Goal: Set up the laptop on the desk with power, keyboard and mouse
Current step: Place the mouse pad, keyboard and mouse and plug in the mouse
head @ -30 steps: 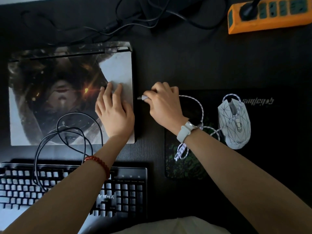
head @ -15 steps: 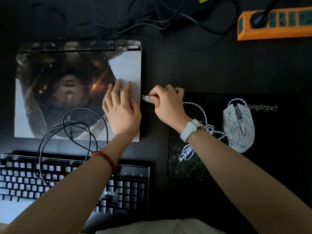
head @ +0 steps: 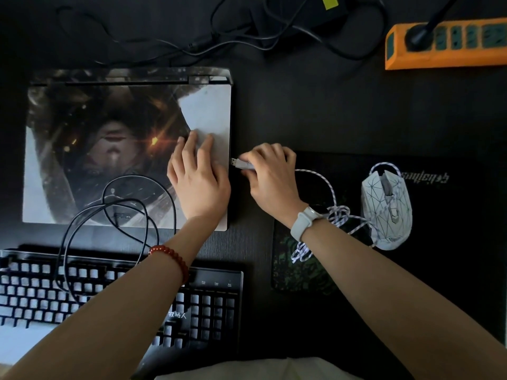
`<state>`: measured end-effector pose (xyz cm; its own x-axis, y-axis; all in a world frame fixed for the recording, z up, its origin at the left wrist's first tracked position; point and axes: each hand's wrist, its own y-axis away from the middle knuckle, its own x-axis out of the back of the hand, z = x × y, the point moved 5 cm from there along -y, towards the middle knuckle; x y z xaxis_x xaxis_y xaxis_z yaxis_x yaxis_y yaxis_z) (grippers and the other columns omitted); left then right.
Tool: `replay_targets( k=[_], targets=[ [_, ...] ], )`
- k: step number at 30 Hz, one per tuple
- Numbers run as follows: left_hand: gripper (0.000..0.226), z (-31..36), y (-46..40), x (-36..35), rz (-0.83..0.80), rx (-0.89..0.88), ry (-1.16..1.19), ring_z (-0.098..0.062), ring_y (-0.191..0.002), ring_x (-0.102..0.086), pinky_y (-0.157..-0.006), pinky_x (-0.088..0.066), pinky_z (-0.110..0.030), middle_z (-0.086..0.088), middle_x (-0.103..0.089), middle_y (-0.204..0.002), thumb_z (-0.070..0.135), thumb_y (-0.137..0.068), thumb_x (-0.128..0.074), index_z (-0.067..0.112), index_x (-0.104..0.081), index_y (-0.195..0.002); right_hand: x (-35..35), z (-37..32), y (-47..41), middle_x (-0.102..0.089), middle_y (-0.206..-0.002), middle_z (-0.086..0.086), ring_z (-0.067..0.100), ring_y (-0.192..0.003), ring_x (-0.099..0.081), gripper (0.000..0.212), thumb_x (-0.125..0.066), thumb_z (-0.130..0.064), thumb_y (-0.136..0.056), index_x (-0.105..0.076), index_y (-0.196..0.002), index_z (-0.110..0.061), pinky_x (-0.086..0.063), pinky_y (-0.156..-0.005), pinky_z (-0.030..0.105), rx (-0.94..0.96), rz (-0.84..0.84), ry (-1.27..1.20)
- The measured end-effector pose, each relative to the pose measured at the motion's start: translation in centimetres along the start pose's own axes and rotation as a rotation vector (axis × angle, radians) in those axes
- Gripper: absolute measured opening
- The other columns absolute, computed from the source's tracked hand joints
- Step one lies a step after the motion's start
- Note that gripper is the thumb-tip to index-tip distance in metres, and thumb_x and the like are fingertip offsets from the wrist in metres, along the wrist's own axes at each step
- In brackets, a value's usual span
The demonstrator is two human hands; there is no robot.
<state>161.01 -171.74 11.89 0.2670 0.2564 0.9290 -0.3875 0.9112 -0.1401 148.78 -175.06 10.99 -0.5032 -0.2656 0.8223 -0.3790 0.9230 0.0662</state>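
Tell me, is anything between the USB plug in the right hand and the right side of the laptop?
Nothing visible. The right hand pinches the USB plug, whose metal tip points at the laptop right edge. The left hand rests flat on the lid, beside that path.

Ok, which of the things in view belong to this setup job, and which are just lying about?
In the job:
- closed laptop, left hand flat on its lid
- USB plug, pinched by right hand
- white mouse and its braided cable
- keyboard, its black cable looped over the lid
- orange power strip
- power adapter

Lying about:
- mouse pad
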Motion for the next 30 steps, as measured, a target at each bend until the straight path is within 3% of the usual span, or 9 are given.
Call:
replay_targets(
  k=[18, 22, 26, 30],
  targets=[
    [0.042, -0.1, 0.0, -0.4, -0.009, -0.019, 0.0, -0.036, -0.129, -0.04, -0.104, -0.027, -0.049, -0.016, -0.051, -0.134, 0.015, -0.082, -0.044, 0.01, -0.056, -0.122, 0.1, -0.7, -1.2, -0.061, -0.081, 0.01, 0.032, -0.084, -0.057, 0.019, -0.064, -0.004, -0.073, -0.071, -0.091, -0.009, -0.036, -0.076, 0.042, 0.082, 0.05, 0.041],
    [0.041, 0.2, 0.1, 0.0, -0.06, -0.006, 0.005, -0.037, -0.131, -0.036, -0.106, -0.025, -0.05, -0.017, -0.047, -0.138, 0.012, -0.085, -0.047, 0.009, -0.054, -0.125, 0.1, -1.0, -1.1, -0.06, -0.097, 0.007, 0.028, -0.098, -0.053, 0.025, -0.056, -0.01, -0.082, -0.067, -0.104, -0.014, -0.03, -0.084, 0.04, 0.061, -0.019, 0.107],
    [0.046, 0.0, 0.1, 1.6, -0.241, -0.01, 0.145, -0.032, -0.139, -0.023, -0.113, -0.015, -0.041, -0.015, -0.035, -0.146, 0.005, -0.089, -0.045, 0.007, -0.044, -0.134, 0.9, -1.8, 0.6, -0.053, -0.126, 0.006, 0.024, -0.123, -0.043, 0.041, -0.049, -0.017, -0.088, -0.049, -0.129, -0.014, -0.026, -0.104, 0.045, 0.02, -0.058, 0.16],
    [0.038, -1.0, 3.3, 7.7, -0.214, -0.052, 0.368, -0.025, -0.118, -0.05, -0.095, -0.041, -0.031, -0.012, -0.052, -0.13, -0.001, -0.088, -0.046, 0.006, -0.052, -0.125, 3.0, -3.8, 5.6, -0.06, -0.116, 0.012, 0.03, -0.114, -0.053, 0.032, -0.056, -0.007, -0.083, -0.061, -0.114, -0.007, -0.039, -0.099, 0.05, 0.056, 0.184, 0.024]
  ],
)
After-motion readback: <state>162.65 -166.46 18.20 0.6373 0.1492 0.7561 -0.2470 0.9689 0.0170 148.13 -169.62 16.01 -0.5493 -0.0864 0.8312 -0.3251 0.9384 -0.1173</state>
